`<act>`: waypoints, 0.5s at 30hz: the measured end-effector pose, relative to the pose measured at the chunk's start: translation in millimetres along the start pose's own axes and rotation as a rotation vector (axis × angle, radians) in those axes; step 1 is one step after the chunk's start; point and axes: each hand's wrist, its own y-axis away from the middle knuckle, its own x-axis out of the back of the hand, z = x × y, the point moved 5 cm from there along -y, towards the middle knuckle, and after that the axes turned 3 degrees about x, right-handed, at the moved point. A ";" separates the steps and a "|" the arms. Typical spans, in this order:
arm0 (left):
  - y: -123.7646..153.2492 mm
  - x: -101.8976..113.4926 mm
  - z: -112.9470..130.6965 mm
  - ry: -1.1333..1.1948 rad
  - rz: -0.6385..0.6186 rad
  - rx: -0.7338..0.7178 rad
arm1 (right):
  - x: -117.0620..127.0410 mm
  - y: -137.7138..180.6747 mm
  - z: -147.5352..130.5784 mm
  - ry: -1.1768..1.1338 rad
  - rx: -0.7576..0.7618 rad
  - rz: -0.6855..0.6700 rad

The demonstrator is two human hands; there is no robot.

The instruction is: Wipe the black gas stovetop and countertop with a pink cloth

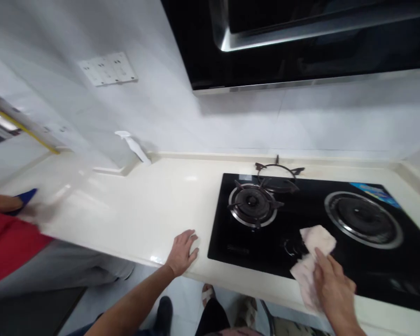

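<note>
Pale cloth (pixel 318 239) pinched in right hand (pixel 335 285), left hand (pixel 182 254) spread, white bottle (pixel 137 149) near wall (pixel 171 112)

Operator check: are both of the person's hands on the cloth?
No, only the right hand holds the cloth; the left hand rests on the pale countertop beside the black cooktop.

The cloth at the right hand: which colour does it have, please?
The cloth is pale pinkish white; it shows in the head view.
</note>
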 end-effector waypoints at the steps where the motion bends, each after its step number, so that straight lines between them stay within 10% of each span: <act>1: -0.5 0.2 -2.0 0.013 0.011 -0.004 | 4.8 4.0 -4.0 -0.047 0.003 0.015; 8: -8.8 -10.4 -22.9 -0.030 0.066 -0.037 | 35.2 56.2 -16.9 -0.440 -0.053 -0.021; 15: -10.0 -8.8 -19.3 -0.065 0.074 -0.048 | 108.3 80.6 69.4 -0.464 -0.643 -0.023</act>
